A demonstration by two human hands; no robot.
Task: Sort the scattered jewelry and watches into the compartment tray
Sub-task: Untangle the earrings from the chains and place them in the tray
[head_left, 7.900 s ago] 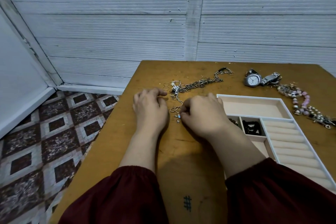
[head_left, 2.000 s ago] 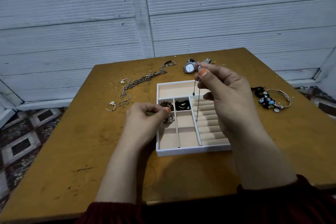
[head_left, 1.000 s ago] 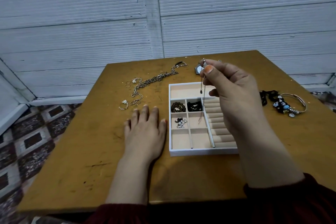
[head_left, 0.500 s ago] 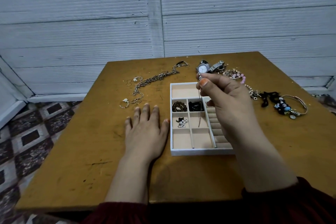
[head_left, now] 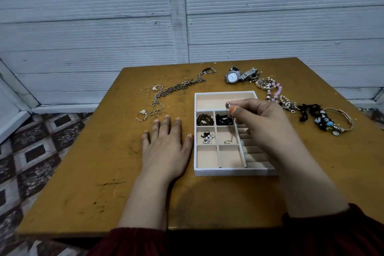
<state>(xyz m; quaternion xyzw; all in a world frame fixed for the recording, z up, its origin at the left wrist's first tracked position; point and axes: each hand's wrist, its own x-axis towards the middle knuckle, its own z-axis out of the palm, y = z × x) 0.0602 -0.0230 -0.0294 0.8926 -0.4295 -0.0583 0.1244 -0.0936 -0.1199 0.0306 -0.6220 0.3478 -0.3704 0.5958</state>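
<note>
Fingers of the right hand are pinched together on the top of a thin chain. In the head view the hand has come down since half a second ago, so the chain's lower end now pools in the middle compartment of the tray's second column. The left hand stays flat on the table, fingers straight, thumb by the tray's left wall. Probably only the release remains for this piece. The watch, bracelets and necklace lie outside the tray.

i find no text, label or number to read; the dial of the watch is too small.
</note>
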